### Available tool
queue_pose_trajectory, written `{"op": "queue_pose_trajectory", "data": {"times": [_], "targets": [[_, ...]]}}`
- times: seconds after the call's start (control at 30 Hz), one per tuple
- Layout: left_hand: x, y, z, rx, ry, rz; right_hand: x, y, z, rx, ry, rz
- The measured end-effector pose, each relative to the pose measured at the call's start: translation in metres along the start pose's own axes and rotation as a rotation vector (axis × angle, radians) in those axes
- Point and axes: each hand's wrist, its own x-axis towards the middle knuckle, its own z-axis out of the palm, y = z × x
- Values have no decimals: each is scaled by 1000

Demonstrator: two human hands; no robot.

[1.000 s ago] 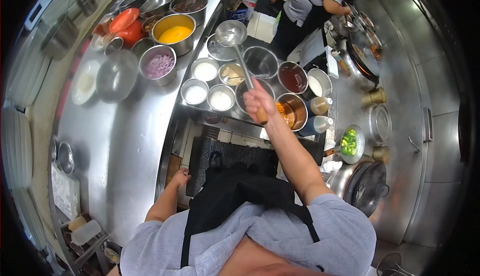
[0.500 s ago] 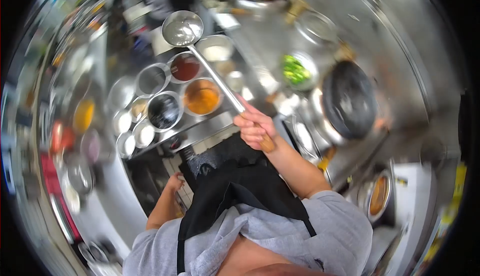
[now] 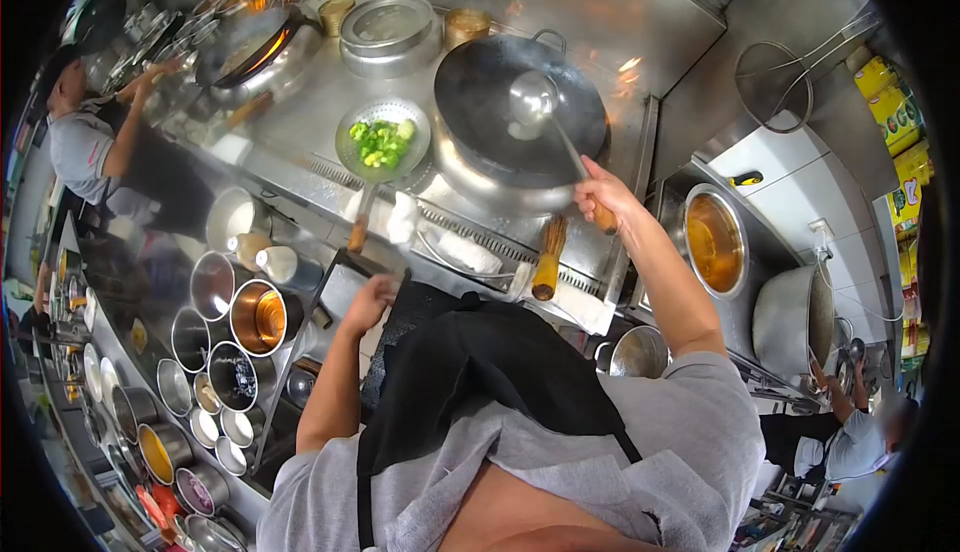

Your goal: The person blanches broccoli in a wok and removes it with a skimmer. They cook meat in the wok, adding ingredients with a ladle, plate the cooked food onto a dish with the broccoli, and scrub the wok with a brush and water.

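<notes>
My right hand (image 3: 606,195) is closed round the wooden handle of a metal ladle (image 3: 533,100). The ladle's bowl is over the dark wok (image 3: 480,102) on the stove. My left hand (image 3: 373,302) is low, near the stove's front edge, fingers loosely curled; whether anything is in it cannot be made out. Above that hand lies a perforated strainer (image 3: 350,132) with green vegetables (image 3: 382,143), its wooden handle pointing down towards the hand. A white cloth (image 3: 403,218) lies beside the strainer handle.
A bamboo brush (image 3: 549,260) lies on the stove's front edge. Pots of sauces and seasonings, one with orange liquid (image 3: 267,318), stand at left. At right are a pot of brown liquid (image 3: 714,239) and a large pot (image 3: 786,317). Two other people work at far left and far right.
The view has turned from the seasoning pots to the stove. My right hand has carried the ladle over to the wok. My left hand has risen towards the stove's front edge.
</notes>
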Motion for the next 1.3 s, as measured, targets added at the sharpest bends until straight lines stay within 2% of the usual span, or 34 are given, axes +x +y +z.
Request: {"op": "queue_pose_trajectory", "data": {"times": [0.03,0.1,0.17,0.2,0.23,0.3,0.33,0.37,0.43,0.5,0.53,0.57,0.6,0.63,0.7,0.77,0.8,0.83,0.93,0.97,1.03,1.1,1.2,1.3], "targets": [[22,4,-1,-29,-56,129,10,3,-15,-3,34,14],[27,65,5,12,-57,132,17,7,-36,35,33,24],[16,109,-7,47,-54,128,14,12,-43,-146,39,-55],[10,117,-23,106,-71,231,16,20,-46,-373,80,-84],[-2,127,-40,168,-82,328,20,34,-51,-384,60,-76],[-57,181,-72,157,72,350,31,67,-42,-1326,514,-401],[-67,160,-112,263,190,388,19,66,-17,-1282,560,-283],[-87,166,-136,38,312,300,3,57,14,-1245,590,-176],[-118,154,-205,218,605,324,-4,70,43,-1204,529,-281],[-127,111,-266,128,919,387,-27,77,110,-998,417,-451],[-124,77,-299,257,1071,326,-18,99,122,-1016,357,-649],[-114,37,-323,262,1194,274,-9,117,131,-909,250,-638],[-108,15,-334,347,1263,128,1,136,142,-799,147,-616],[-104,12,-340,434,1248,16,-3,140,169,-575,6,-384],[-93,22,-331,638,1230,-154,-4,133,237,-541,-143,-246],[-69,16,-328,781,1243,-233,14,112,290,-569,-394,-128],[-64,23,-333,710,1142,-275,26,108,315,-647,-439,-115],[-58,27,-335,700,1140,-271,38,105,338,-723,-486,-103],[-45,26,-343,821,1010,-414,83,98,392,-914,-586,-102],[-42,23,-346,810,1011,-413,105,104,401,-1142,-623,-401],[-37,19,-347,888,981,-460,118,100,428,-1363,-649,-703],[-36,20,-347,882,984,-461,116,93,451,-1688,-573,-429],[-42,31,-348,857,977,-465,114,99,461,-1828,-525,-361],[-40,28,-347,842,973,-448,118,95,460,-1761,-603,-376]]}}
